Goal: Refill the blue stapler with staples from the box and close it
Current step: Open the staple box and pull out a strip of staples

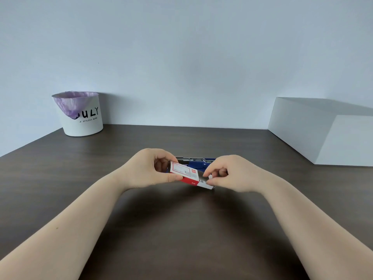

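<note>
Both hands grip staple box (184, 174) | left hand (149, 168) body, right hand (230, 174) end | stapler (198, 163) behind

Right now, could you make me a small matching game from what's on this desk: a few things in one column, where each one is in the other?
Things:
1. staple box
2. blue stapler
3. white bin
4. white block

Places:
A. far left, by the wall
B. on the desk behind the hands
C. right side of the desk
D. held between both hands

Pairs: 1-D, 2-B, 3-A, 4-C
</note>
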Demonstrator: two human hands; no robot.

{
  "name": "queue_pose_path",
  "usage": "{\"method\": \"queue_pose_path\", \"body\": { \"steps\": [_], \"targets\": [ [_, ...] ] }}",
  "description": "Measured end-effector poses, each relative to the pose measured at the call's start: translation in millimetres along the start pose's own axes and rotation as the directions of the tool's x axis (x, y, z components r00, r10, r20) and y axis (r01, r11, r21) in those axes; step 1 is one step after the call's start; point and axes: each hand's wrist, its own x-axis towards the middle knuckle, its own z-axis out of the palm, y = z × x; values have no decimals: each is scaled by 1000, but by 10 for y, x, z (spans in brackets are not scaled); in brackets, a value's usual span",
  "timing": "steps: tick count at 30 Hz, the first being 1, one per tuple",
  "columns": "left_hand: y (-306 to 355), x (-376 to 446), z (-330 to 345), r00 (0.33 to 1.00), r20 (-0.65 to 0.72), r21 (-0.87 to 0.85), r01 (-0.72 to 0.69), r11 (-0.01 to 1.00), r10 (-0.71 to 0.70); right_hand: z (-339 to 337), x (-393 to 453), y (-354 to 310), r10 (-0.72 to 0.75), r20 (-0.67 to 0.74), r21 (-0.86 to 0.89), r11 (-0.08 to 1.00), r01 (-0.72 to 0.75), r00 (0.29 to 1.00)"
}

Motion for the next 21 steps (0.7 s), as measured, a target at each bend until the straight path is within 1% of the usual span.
{"method": "queue_pose_path", "body": {
  "steps": [6,10,12,13,14,16,17,19,21],
  "targets": [
    [-14,6,25,999,41,41,22,999,-24,20,15,-62,1,55,-111,994,5,998],
    [-65,21,27,998,51,78,29,996,-33,46,26,-66,-25,58,-162,986,34,998],
    [-87,22,44,997,62,105,41,994,-48,79,33,-65,-42,45,-159,986,49,998],
    [-93,21,52,996,71,108,50,993,-58,88,37,-67,-49,12,-136,989,50,999],
    [-101,22,58,994,81,113,62,992,-72,86,41,-67,-44,-49,-91,995,39,998],
    [-122,30,57,990,101,122,85,989,-98,44,35,-59,23,-198,70,998,-9,980],
    [-134,34,54,989,106,118,94,989,-106,11,31,-42,74,-236,162,986,-36,969],
    [-143,35,53,987,110,112,101,989,-113,-49,9,-4,168,-214,294,950,-100,962],
    [-137,31,56,987,114,125,99,987,-113,-67,-6,41,214,-144,344,926,-154,966]
  ]
}}
